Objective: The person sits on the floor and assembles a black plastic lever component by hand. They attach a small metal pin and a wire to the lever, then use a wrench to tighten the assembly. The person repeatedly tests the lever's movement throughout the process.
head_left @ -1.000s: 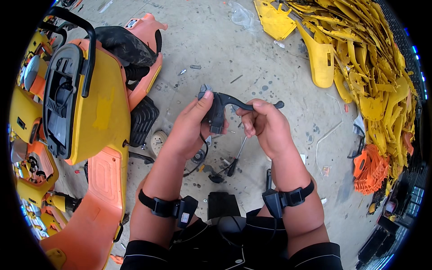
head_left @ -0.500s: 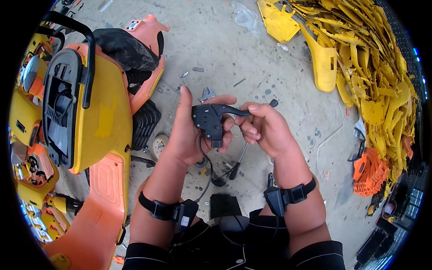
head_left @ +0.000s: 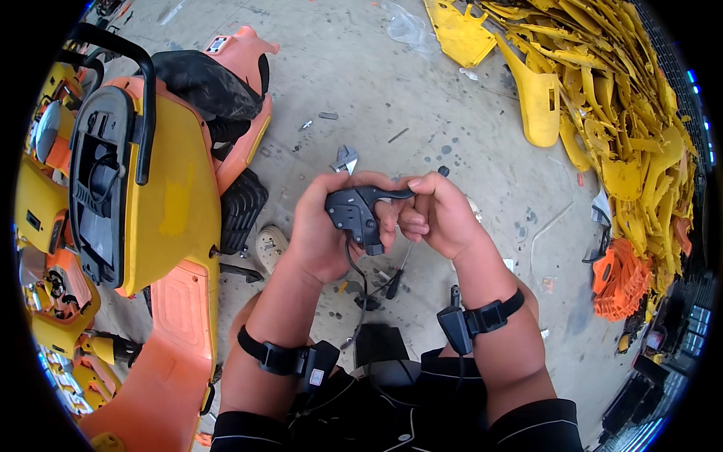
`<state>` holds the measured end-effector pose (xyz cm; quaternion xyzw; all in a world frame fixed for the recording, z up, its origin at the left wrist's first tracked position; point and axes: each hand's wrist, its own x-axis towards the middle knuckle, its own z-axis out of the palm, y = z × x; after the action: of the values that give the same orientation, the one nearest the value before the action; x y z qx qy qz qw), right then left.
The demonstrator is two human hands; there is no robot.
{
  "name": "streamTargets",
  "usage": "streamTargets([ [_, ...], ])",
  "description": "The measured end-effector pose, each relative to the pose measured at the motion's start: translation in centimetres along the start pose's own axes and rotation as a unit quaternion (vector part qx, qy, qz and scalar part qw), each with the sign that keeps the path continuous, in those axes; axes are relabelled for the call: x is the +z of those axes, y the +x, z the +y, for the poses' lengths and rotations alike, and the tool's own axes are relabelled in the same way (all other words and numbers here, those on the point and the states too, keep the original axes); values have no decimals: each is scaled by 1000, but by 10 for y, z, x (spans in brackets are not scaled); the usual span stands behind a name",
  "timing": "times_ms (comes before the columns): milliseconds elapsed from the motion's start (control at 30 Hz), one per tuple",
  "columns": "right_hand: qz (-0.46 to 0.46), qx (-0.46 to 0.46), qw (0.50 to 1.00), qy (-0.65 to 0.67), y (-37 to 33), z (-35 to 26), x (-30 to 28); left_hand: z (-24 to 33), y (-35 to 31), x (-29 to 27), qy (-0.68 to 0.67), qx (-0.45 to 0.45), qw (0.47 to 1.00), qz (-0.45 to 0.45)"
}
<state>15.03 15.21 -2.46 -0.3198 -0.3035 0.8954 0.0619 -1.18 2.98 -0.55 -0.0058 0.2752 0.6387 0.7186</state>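
Observation:
My left hand [head_left: 310, 230] is closed around a black brake lever assembly [head_left: 351, 212], holding its housing against the palm and fingers. The lever blade points right, and its tip is pinched between the thumb and fingers of my right hand [head_left: 444, 218]. From the housing, a black cable [head_left: 363, 280] hangs down toward my lap. My left fingers partly cover the underside of the housing. Beyond my left hand an adjustable wrench [head_left: 345, 159] lies on the floor. Below the hands, a thin-shafted tool with a black handle [head_left: 393, 285] is on the floor.
To the left stands a yellow and orange scooter [head_left: 173, 188] with a black handle bar, other scooter bodies behind it. A tall heap of yellow plastic panels [head_left: 625, 113] fills the right, with stacked orange parts [head_left: 621, 280] below. A clear plastic bag [head_left: 407, 29] lies at the far side.
My left thumb, raised before, has folded down by the top of the brake lever assembly. The assembly has tilted and sits slightly lower. My right hand still pinches the lever tip.

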Motion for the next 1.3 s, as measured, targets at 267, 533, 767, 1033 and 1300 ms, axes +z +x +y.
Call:
streamTargets([
  [267, 103, -105, 989, 15, 4, 20, -3, -14, -7, 6, 68, 115, 988, 79],
  [533, 417, 14, 896, -150, 22, 148, -183, 0, -6, 14, 21, 198, 970, 138],
  [767, 494, 177, 851, -8, 12, 358, -249, -20, -11, -2, 120, 159, 963, 181],
  [1033, 509, 32, 763, -397, 131, 291, -259, -43, -38, -28, 232, 86, 940, 235],
  [1300, 505, 135, 665, -533, 182, 258, -288, -28, -26, -40, 250, 105, 918, 290],
])
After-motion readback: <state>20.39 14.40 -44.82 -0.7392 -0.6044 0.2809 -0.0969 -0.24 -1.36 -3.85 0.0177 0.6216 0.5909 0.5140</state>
